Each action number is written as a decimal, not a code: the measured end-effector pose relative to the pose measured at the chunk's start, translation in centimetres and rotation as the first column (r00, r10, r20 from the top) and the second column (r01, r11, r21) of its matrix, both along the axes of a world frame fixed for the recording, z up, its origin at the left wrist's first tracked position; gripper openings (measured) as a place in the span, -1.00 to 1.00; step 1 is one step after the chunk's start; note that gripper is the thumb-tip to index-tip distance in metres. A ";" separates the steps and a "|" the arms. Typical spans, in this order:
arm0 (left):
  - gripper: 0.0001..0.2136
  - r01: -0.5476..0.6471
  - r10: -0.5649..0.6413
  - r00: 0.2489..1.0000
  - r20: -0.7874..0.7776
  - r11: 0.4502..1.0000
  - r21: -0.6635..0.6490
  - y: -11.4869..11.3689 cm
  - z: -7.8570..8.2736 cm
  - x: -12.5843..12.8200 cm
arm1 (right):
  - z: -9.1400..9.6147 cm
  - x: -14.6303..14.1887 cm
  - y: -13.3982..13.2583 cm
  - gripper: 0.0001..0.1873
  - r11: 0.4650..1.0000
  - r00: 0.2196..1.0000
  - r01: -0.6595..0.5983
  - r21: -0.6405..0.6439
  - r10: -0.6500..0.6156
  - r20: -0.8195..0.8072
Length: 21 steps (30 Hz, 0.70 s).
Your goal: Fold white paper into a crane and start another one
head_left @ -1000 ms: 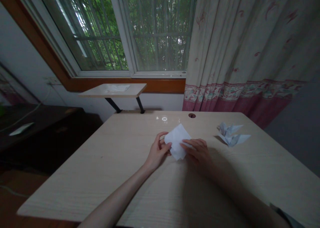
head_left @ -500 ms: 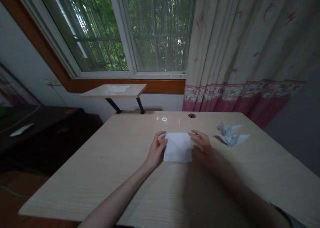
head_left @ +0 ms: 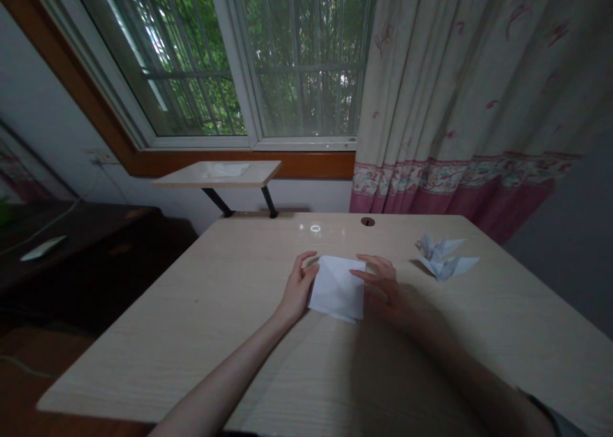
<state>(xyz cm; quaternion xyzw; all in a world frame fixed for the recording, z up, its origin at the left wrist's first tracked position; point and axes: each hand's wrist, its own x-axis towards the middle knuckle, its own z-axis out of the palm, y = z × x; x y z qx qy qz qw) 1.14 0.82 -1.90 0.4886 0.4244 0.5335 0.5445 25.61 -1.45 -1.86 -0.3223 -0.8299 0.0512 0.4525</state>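
A white folded square of paper (head_left: 338,289) lies on the light wooden desk (head_left: 215,335) in front of me. My left hand (head_left: 299,288) pinches its left edge with thumb and fingers closed on the paper. My right hand (head_left: 383,283) grips the right edge, fingers curled over the top right corner. The sheet sits slightly turned, its lower right corner lifted off the desk.
A finished folded paper figure (head_left: 444,258) rests on the desk to the right. A cable hole (head_left: 368,222) sits near the desk's far edge. A small raised shelf (head_left: 218,174) stands by the window; a dark cabinet (head_left: 71,245) is at left, a curtain (head_left: 460,92) at right.
The paper went from tilted and held up, to lying flat and square on the desk, to slightly rotated now. My right hand shifted from the sheet's lower part to its right edge.
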 end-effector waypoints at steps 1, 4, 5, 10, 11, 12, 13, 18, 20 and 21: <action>-0.49 0.000 0.000 1.000 -0.001 1.000 -0.005 0.0 0.0 0.0 | 0.1 0.0 -0.1 -0.58 1.000 1.000 -0.001 -0.003 0.001 0.004; -0.50 0.008 -0.008 1.000 -0.006 1.000 -0.010 0.0 0.1 0.0 | 0.1 -0.2 -0.1 -0.60 1.000 0.999 0.023 -0.006 -0.023 0.025; -0.51 0.010 -0.010 1.000 -0.011 1.000 -0.010 -0.1 0.1 0.1 | 0.1 -0.2 0.0 -0.62 0.999 0.999 0.037 -0.003 -0.037 0.033; -0.59 -0.020 0.026 0.992 -0.125 0.998 0.051 -0.1 0.5 0.1 | -0.6 0.0 0.6 -0.69 0.996 0.996 0.078 0.035 -0.079 0.039; -0.62 -0.024 0.038 0.987 -0.155 0.996 0.088 -0.1 0.5 0.1 | -0.7 0.1 0.7 -0.70 0.995 0.996 0.084 0.050 -0.086 0.034; -0.63 -0.026 0.048 0.983 -0.176 0.992 0.124 -0.1 0.5 0.1 | -0.9 0.2 0.8 -0.70 0.994 0.995 0.092 0.066 -0.093 0.024; -0.63 -0.026 0.055 0.981 -0.188 0.988 0.155 -0.1 0.5 0.1 | -0.9 0.2 0.9 -0.70 0.992 0.995 0.102 0.079 -0.104 0.012; -0.47 0.066 -0.029 0.988 -0.151 0.967 0.245 -0.7 0.9 -0.1 | -0.4 0.0 0.5 -0.76 0.977 0.979 0.201 0.071 -0.197 -0.055; -0.35 0.166 -0.122 0.979 -0.163 0.941 0.293 -1.0 1.2 -0.3 | 0.0 -0.1 0.3 -0.79 0.967 0.969 0.243 0.077 -0.238 -0.068; -0.28 0.215 -0.168 0.971 -0.169 0.925 0.313 -1.1 1.4 -0.4 | 0.2 -0.2 0.1 -0.79 0.963 0.965 0.259 0.079 -0.253 -0.072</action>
